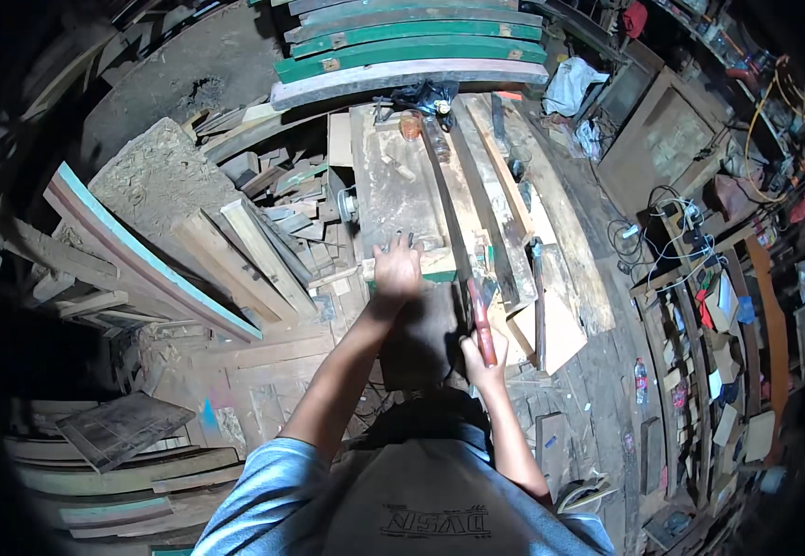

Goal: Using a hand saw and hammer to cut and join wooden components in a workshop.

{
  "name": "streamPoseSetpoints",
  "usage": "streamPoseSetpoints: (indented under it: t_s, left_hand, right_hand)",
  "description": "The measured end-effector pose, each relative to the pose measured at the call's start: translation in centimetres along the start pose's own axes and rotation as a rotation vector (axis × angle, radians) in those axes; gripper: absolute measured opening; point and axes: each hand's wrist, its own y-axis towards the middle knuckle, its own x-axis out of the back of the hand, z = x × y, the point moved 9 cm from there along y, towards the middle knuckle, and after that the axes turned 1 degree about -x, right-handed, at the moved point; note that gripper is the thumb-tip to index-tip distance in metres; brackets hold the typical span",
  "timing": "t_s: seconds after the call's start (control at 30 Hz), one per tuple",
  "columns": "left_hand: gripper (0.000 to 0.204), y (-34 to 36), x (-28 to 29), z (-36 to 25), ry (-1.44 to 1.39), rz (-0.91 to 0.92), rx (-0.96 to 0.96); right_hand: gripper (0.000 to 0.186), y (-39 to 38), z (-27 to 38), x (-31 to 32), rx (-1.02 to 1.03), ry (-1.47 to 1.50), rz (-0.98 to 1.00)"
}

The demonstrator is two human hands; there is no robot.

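Note:
My right hand (486, 363) is closed round the reddish-brown handle of what looks like a handsaw (479, 310). Its long dark blade seems to run away from me across the workbench, seen nearly edge-on. My left hand (398, 271) lies with fingers spread on a narrow wood strip (435, 262) that crosses the bench, left of the saw. Whether the blade touches the strip I cannot tell. On the bench's right side lies a hammer (539, 306) with a dark handle, beside a pale board (555, 329).
Planks (490, 185) lie lengthwise on the workbench (398, 199), with a jar (410, 125) and black plastic bag (426, 97) at its far end. Green-painted beams (412, 46) are stacked beyond. Wood offcuts (301, 208) heap at the left. Cables (671, 227) tangle at the right.

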Motion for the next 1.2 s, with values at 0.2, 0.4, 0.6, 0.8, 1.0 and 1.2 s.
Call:
streamPoseSetpoints:
  t_s: [0.2,0.4,0.6,0.8,1.0,1.2]
  left_hand:
    - [0.069,0.9,-0.8,0.6,0.07,0.012,0.018]
    - [0.055,1.5,0.8,-0.8,-0.047,0.064,-0.003]
    - [0.043,0.6,0.6,0.8,0.013,-0.012,0.01]
    - [0.055,1.1,1.2,-0.3,0.007,0.005,-0.012]
    - [0.068,0.8,1.2,0.0,-0.044,-0.015,-0.008]
    - [0.072,0.6,-0.3,0.9,0.053,0.037,0.038]
  right_hand:
    - [0.024,-8.4,0.0,3.7,0.019,-0.164,-0.003]
    - [0.026,0.3,0.6,0.7,-0.048,0.066,-0.02]
    - [0.019,-7.3,-1.0,2.4,0.036,-0.196,-0.011]
    - [0.021,-2.1,0.9,0.4,0.057,-0.102,0.001]
    - [0.023,-2.6,1.4,1.3,0.087,-0.146,0.016]
    - [0.025,-5.6,1.6,1.7,-0.01,-0.124,0.024]
